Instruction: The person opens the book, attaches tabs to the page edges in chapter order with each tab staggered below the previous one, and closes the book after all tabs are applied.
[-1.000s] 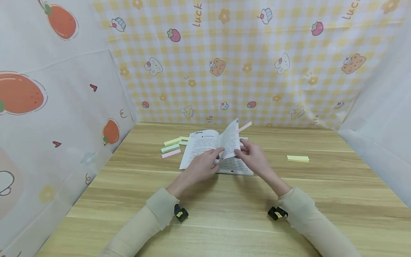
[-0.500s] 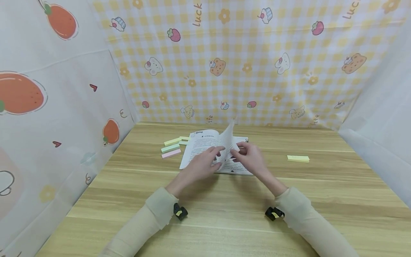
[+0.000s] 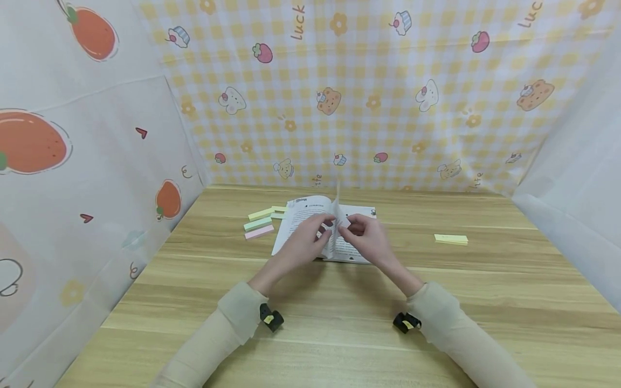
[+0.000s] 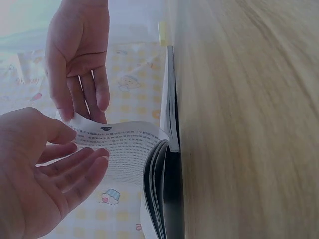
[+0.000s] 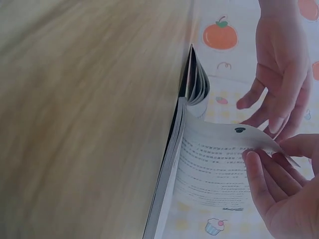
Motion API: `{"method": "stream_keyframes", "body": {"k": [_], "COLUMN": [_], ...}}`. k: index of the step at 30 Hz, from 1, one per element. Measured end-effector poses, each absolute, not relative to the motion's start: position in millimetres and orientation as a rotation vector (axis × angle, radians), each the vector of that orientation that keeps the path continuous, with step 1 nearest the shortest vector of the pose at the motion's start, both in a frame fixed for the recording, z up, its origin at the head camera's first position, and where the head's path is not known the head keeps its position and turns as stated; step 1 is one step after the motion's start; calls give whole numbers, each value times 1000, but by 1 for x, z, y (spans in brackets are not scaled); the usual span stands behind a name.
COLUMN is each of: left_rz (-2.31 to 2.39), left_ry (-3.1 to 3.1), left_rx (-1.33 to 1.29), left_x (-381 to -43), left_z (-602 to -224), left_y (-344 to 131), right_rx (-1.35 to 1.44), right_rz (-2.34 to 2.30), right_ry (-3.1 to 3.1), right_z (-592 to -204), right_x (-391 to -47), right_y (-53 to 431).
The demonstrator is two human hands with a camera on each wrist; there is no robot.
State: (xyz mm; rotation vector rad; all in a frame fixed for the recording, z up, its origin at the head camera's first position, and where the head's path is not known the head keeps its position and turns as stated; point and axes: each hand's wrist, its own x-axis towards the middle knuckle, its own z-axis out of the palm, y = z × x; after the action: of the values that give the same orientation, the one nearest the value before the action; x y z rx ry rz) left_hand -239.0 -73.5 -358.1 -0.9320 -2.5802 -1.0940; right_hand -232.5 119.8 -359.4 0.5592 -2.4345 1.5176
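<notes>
An open book (image 3: pixel 301 229) with printed text lies on the table, and one page (image 4: pixel 124 144) stands nearly upright at its middle. My right hand (image 3: pixel 371 242) pinches that page near its outer edge between thumb and fingers, bending it in the right wrist view (image 5: pixel 281 184). On the other side of the page is my left hand (image 3: pixel 303 240), its thumb and fingers loosely spread with the fingertips close to the page. The left wrist view shows the left palm (image 4: pixel 25 179) turned up beside the curved page.
Left of the book lie a yellow strip (image 3: pixel 260 214), a green strip (image 3: pixel 257 224) and a pink strip (image 3: pixel 259 233) of sticky notes. A yellow sticky-note pad (image 3: pixel 450 238) lies to the right on the wooden table (image 3: pixel 339 334). A patterned curtain (image 3: pixel 359 129) hangs behind.
The raised page has swung leftward to nearly upright, my right hand moving left with it. The pink strip sticking out from the page a second ago is out of sight.
</notes>
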Motion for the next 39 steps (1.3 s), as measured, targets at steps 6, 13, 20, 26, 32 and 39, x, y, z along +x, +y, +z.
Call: {"method": "stream_keyframes", "body": {"k": [6,13,20,26,32,39], "left_rz": [-1221,-1301,-1388,-1418,-1373,-1329], "left_ry": [-2531,-2501,-2500,-2472,-2395,-2410], "left_rx": [-894,-833,-777,-738,-712,-677], "left_x": [-241,-241,-242,-244,-248,-248], "left_z": [-356,-354,-354,-355,-358,-357], "left_y": [-75,-77,-82,-85,-89,-92], "right_rx": [652,795,852,899,963,908], "right_rz": [1524,1531,1503,1489,1457,1376], "right_ry": [-2433,-2467,-2542,-2591,-2595,-2669], "right_z": [-359,-357,-356,-355,-358,-360], "right_x": [-233,-234,-235,-236,-238,-246], "right_y": [116,118,117,116,115,120]}}
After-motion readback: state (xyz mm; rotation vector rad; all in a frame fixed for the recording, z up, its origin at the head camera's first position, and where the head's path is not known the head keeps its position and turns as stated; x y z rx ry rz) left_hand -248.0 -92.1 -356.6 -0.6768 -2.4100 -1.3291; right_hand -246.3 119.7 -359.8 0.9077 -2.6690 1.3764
